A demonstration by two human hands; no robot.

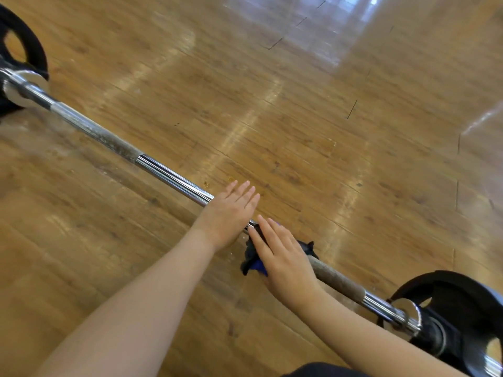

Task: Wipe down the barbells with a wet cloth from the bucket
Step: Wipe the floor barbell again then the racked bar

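Observation:
A chrome barbell (pixel 168 176) lies across the wooden floor from upper left to lower right, with knurled grey sections and black weight plates at both ends. My left hand (pixel 227 214) rests flat on the bar near its middle, fingers straight and together. My right hand (pixel 283 261) lies flat on a dark blue wet cloth (pixel 251 261) draped over the bar, just to the right of the left hand, pressing it against the bar. Most of the cloth is hidden under the palm. No bucket is in view.
A black plate (pixel 25 47) stands at the bar's far left end, another black plate (pixel 460 308) at the near right end. Glossy wooden floor (pixel 299 118) spreads all around, with bright reflections at the top right.

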